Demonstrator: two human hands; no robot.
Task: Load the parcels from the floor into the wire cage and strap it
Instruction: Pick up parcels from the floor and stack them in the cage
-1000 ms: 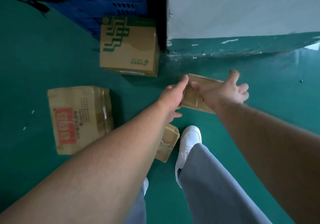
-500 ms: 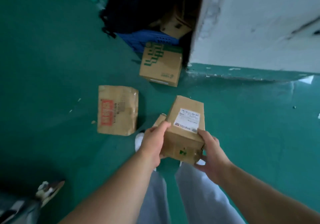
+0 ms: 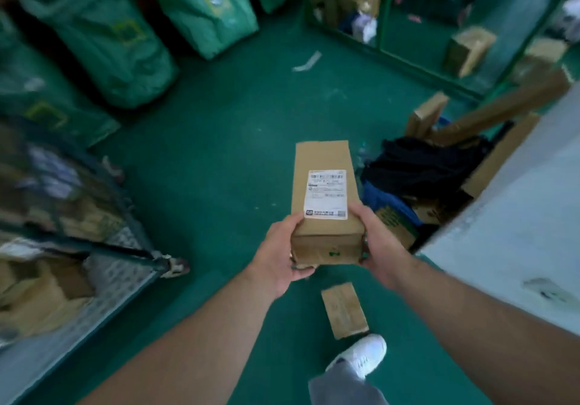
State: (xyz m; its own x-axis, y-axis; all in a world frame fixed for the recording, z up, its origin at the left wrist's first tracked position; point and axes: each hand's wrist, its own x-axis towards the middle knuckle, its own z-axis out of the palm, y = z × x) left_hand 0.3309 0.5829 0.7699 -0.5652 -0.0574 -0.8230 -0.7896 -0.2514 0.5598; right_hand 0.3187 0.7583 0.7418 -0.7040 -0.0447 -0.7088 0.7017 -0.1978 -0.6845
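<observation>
Parcels show at two levels. Nearest, a small parcel lies flat on the green floor, just ahead of a white shoe. Above it and off the floor, a long parcel of brown cardboard is held level, with its near end toward the person and its far end pointing away. The left hand grips the near left corner, thumb on the top face and fingers curled underneath. The right hand clasps the near right side, its thumb up beside the white label stuck on top.

To the left stands the wire cage, blurred, with brown cartons visible inside through its mesh. The long parcel is outside it, well apart to its right. To the right, beside a pale wall, a heap of dark cloth lies over cartons.

Farther off, a paper scrap lies on the floor. Green sacks stand in a row at the far left. A green frame stands at the far right, with more cartons behind it.
</observation>
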